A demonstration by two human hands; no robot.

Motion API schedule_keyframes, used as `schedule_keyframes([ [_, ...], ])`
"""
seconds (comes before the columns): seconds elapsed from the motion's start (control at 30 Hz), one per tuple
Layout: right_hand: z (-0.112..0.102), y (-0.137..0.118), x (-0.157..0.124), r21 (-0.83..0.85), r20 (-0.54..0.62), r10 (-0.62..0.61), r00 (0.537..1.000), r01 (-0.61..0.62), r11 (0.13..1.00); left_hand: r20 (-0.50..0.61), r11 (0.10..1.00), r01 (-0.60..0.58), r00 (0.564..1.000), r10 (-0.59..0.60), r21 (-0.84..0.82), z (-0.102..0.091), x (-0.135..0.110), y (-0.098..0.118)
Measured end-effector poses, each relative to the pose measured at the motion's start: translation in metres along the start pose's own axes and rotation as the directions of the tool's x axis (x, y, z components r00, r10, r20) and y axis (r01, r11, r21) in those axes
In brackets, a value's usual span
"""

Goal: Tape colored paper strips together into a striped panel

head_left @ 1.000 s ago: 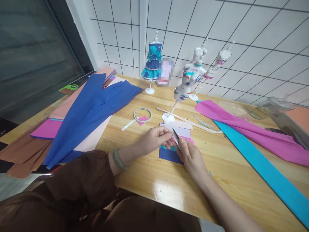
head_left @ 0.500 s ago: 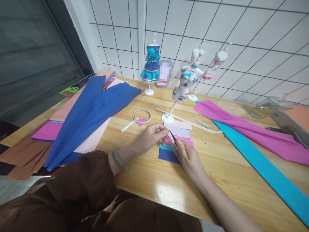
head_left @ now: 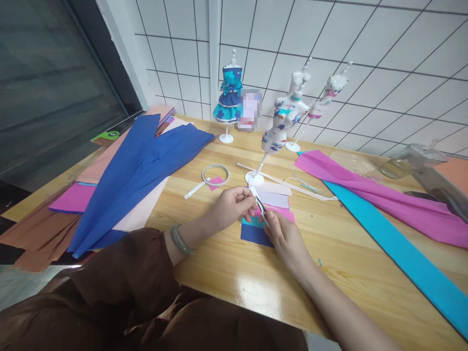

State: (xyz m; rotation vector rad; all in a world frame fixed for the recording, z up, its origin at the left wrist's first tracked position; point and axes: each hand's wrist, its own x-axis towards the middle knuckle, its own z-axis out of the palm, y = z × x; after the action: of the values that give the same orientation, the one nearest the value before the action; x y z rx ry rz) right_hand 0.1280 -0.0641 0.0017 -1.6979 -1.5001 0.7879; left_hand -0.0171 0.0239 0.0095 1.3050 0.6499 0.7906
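Note:
My left hand (head_left: pixel 232 207) is closed in a pinch on a small white strip (head_left: pixel 253 191), held just above the wooden table (head_left: pixel 234 273). My right hand (head_left: pixel 283 234) is closed round a thin dark-tipped tool (head_left: pixel 260 207) that I cannot name for sure; its tip meets the strip. Under both hands lies a small stack of paper pieces: dark blue (head_left: pixel 256 235), teal, pink and white (head_left: pixel 276 199). A roll of white tape (head_left: pixel 215 174) with a loose tail lies a little to the left.
Three small mannequins stand at the back: one in a blue dress (head_left: pixel 229 95), two with patterned bodies (head_left: pixel 281 126). Large blue crepe sheets (head_left: pixel 139 165) cover the left side. Magenta (head_left: pixel 380 195) and cyan (head_left: pixel 398 248) sheets lie at the right, next to a clear container (head_left: pixel 413 163).
Both hands have drawn slightly closer together, and the tool tip has come up against the white strip. The view shifted a little.

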Motion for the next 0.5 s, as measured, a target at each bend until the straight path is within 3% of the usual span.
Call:
schedule_keyframes([
  [0.5,-0.001,-0.016,0.001,0.177,0.088,0.041,0.995,-0.056,0.983,-0.01,0.997,0.059,0.998,-0.06,-0.057,-0.003,0.0,0.001],
])
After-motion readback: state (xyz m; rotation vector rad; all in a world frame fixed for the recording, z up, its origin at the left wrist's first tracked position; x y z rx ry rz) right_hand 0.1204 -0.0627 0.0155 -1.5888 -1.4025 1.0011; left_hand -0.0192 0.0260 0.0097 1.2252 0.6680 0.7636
